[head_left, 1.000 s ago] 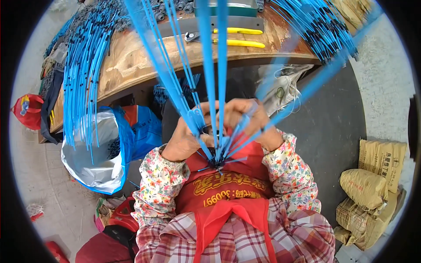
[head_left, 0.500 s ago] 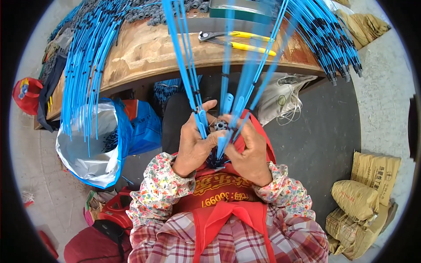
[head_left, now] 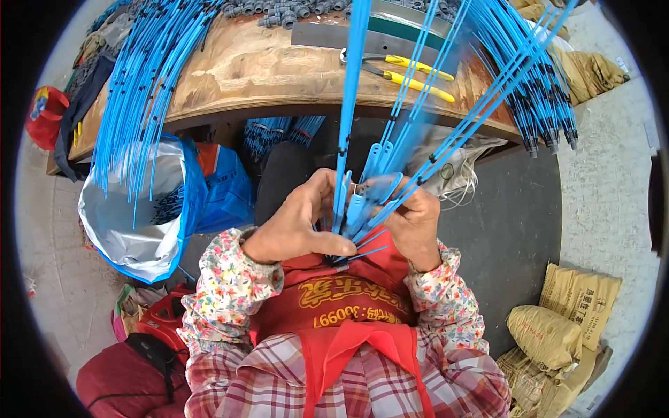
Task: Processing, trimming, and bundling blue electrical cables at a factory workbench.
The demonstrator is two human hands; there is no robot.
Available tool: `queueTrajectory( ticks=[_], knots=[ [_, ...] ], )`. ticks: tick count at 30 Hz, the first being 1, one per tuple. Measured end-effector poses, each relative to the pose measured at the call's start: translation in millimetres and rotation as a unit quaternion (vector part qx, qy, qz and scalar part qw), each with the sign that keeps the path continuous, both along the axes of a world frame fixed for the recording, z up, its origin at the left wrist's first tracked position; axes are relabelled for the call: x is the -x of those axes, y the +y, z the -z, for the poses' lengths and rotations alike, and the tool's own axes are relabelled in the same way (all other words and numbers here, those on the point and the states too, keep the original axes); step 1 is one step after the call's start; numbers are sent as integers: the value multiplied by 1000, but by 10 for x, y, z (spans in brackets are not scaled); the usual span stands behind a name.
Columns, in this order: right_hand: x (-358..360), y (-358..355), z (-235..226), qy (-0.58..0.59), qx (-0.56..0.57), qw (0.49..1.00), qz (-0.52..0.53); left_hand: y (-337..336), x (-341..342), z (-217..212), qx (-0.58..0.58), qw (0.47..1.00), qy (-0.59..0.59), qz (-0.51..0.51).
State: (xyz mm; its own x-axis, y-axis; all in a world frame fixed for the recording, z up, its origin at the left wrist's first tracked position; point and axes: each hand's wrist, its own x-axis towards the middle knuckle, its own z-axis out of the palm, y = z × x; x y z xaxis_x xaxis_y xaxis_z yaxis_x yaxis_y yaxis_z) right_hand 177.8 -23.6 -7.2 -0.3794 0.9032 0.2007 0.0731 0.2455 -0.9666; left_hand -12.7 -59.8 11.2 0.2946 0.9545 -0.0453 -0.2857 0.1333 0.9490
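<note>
I'm holding a bunch of blue plastic strips (head_left: pixel 362 202) at chest height, just above my red apron (head_left: pixel 341 306) and in front of the counter (head_left: pixel 230 70). My left hand (head_left: pixel 300 223) is wrapping the lower ends w/ thumb and fingers closed round them, and my right hand (head_left: pixel 411 223) is clamping the same bunch from the other side, fingers curled shut on it. The long ends are fanning up and away over the counter edge, so the risk, as I'm judging it: one strip is slipping out of the pinch and the fan is springing apart, since the ends look stiff and splayed. They could also be snagging on the strips hanging off the counter at left (head_left: pixel 139 104) or the dark-tipped bundle at right (head_left: pixel 536 97), or be sweeping the yellow-handled pliers (head_left: pixel 411 73) off the wood. Hard to make out: what's sitting between my palms, a small pale bit near the fingertips is too blurred to tell. The moving strips are smearing. Contents of the blue-and-white bag (head_left: pixel 139 209) at my left are only partly showing, and the sacks (head_left: pixel 557 327) at right are getting cut by the rim.
</note>
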Motion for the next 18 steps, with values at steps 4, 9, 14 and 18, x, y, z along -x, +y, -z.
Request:
queueTrajectory(
  ticks=[4, 9, 14, 18],
  knots=[
    [-56, 68, 136, 33, 4, 999, -1, 74, 49, 64, 66, 996, -23, 55],
    [-143, 103, 122, 112, 71, 990, -50, 16, -169, 93, 21, 1000, -3, 1],
    [-222, 86, 257, 138, 23, 989, -35, -59, -403, 298, 2, 992, 46, -115],
    [-223, 57, 256, 152, 11, 988, -32, -57, -408, 331, -43, 985, 88, -145]
  ],
)
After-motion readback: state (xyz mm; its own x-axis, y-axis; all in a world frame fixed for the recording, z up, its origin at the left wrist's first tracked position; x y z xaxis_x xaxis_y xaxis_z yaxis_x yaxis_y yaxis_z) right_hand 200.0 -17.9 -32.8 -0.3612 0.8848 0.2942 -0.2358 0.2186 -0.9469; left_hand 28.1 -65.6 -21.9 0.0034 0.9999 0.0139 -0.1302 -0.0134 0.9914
